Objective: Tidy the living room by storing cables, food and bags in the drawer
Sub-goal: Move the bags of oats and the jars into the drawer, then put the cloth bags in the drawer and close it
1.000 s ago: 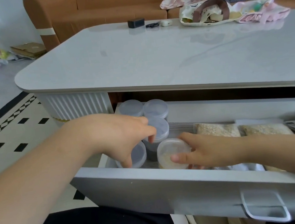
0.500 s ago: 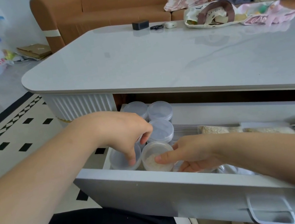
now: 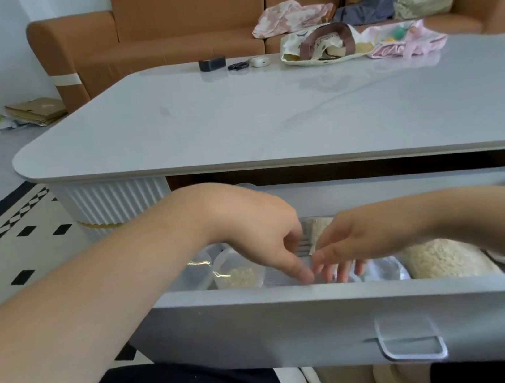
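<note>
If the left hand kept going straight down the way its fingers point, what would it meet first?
Probably the clear ribbed plastic bag in the grey drawer just beneath the left hand's fingertips; depth is unclear.

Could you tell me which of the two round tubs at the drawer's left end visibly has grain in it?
The right tub, nearer the left hand: pale grain shows through its wall. The left tub shows no grain.

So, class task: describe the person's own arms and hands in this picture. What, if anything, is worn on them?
Both arms are bare from the frame's edge to the fingertips: no sleeves show. The left hand and right hand carry no gloves, and no rings, watch, bracelets or markings are visible. Nails look short and unpainted, though blur hides fine detail.
</note>
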### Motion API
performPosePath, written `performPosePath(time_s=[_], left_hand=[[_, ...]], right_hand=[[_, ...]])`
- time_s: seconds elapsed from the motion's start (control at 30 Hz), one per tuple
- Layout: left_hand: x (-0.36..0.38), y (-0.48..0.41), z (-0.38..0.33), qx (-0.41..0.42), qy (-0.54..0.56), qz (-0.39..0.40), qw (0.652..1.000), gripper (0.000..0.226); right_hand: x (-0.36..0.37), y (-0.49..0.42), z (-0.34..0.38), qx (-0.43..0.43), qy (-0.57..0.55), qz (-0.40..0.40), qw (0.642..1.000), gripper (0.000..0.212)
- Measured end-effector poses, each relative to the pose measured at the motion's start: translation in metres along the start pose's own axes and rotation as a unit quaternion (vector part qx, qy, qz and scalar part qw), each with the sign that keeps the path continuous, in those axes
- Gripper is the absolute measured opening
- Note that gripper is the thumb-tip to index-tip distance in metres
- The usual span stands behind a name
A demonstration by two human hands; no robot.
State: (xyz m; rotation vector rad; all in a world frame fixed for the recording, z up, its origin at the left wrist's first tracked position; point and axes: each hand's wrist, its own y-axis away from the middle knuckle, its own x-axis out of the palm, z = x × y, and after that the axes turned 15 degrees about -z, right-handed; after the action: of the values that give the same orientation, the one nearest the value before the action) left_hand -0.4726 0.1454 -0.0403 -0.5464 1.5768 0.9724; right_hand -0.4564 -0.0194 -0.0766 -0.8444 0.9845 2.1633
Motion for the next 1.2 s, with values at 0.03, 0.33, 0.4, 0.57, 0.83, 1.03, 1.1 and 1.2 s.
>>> performPosePath(time_s=[0.03, 0.33, 0.4, 0.57, 0.83, 1.03, 1.1, 1.2], left_hand=[[0.001, -0.001, -0.006, 0.009, 0.01, 0.017, 1.0, 0.046], [0.01, -0.013, -0.035, 0.131, -0.196, -0.172, 0.956, 0.069], [0.008, -0.017, -0.028, 0.121, -0.211, -0.212, 0.946, 0.093], [0.007, -0.035, -0.001, 0.007, -0.159, -0.215, 0.964, 0.126], [0.0, -0.081, 0.028, -0.03, -0.097, -0.259, 0.96, 0.119], [-0.002, -0.105, 0.039, -0.041, -0.071, -0.266, 0.96, 0.11], [-0.004, -0.109, 0.041, -0.042, -0.065, -0.259, 0.963, 0.108], [-0.007, -0.113, 0.04, -0.048, -0.064, -0.257, 0.963, 0.105]], right_hand=[[-0.003, 0.009, -0.002, -0.014, 0.023, 0.014, 1.0, 0.049], [-0.007, 0.058, -0.031, -0.081, 0.31, -0.17, 0.932, 0.045], [-0.009, 0.055, -0.037, -0.108, 0.342, -0.245, 0.901, 0.048], [-0.018, 0.037, -0.05, -0.123, 0.372, -0.374, 0.841, 0.074], [-0.052, -0.005, -0.055, -0.035, 0.336, -0.389, 0.857, 0.106], [-0.067, -0.027, -0.06, -0.015, 0.333, -0.38, 0.863, 0.104], [-0.07, -0.031, -0.061, -0.007, 0.322, -0.375, 0.869, 0.104], [-0.074, -0.036, -0.061, -0.009, 0.331, -0.372, 0.867, 0.1]])
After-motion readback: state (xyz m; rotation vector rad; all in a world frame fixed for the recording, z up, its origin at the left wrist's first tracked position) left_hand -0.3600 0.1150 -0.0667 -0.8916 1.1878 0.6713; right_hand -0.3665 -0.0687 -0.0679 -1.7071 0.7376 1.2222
